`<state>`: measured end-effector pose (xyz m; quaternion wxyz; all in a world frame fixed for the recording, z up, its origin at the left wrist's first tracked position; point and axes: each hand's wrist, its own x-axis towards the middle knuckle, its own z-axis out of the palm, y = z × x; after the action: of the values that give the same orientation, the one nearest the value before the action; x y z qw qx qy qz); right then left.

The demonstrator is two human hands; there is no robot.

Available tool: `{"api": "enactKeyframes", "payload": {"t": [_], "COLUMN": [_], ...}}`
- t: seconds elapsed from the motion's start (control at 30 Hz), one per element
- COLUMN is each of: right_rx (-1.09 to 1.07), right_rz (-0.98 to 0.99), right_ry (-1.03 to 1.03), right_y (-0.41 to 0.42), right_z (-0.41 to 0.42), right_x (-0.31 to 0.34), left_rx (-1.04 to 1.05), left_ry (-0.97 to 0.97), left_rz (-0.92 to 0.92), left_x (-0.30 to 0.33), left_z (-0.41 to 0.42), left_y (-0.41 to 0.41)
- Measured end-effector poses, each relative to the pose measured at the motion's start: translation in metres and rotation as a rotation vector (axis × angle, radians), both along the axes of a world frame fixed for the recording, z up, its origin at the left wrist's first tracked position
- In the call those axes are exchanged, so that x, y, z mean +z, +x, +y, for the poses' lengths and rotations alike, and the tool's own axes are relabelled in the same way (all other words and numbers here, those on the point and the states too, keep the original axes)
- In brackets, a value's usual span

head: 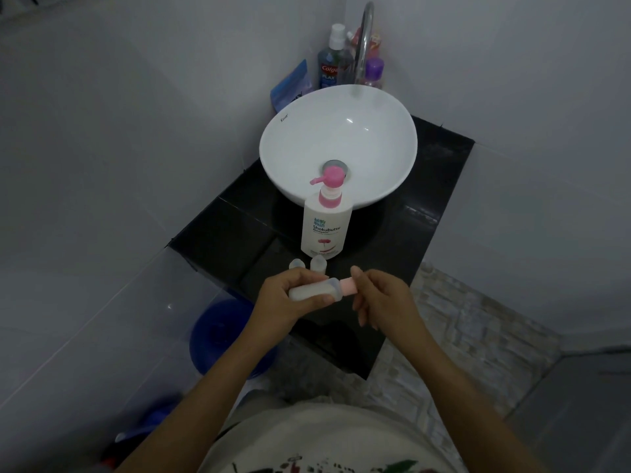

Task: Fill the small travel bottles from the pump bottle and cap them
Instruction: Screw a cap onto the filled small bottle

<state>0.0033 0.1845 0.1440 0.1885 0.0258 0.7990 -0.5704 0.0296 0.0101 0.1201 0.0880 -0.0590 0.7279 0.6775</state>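
Note:
A white pump bottle (324, 230) with a pink pump head stands on the black counter (239, 233) in front of the basin. My left hand (286, 298) holds a small translucent travel bottle (312, 291) sideways; whitish liquid shows inside. My right hand (379, 298) pinches the pink cap (348, 287) sitting on that bottle's neck. Two more small travel bottles (296, 264) (319, 262) stand upright on the counter just behind my hands, near the pump bottle's base.
A white round basin (375, 131) sits on the counter, with a chrome tap (363, 46) behind it. A mouthwash bottle (329, 66), a purple bottle (374, 71) and a blue pouch (292, 85) crowd the back corner. A blue bucket (218, 332) stands on the floor at the left.

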Motion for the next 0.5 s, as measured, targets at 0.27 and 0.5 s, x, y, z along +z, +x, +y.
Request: {"api": "enactKeyframes", "payload": {"t": [0.27, 0.5], "right_rx": [0.023, 0.059], "right_rz": [-0.014, 0.006], "right_ry": [-0.008, -0.071], "right_y": [-0.001, -0.003], "right_z": [0.001, 0.002], "right_x": [-0.005, -0.004], "left_rx": [0.007, 0.032], "left_ry": [-0.002, 0.015], "left_rz": [-0.003, -0.007], "left_x": [-0.006, -0.012], "left_z": [-0.002, -0.002], "left_y": [-0.002, -0.007]}}
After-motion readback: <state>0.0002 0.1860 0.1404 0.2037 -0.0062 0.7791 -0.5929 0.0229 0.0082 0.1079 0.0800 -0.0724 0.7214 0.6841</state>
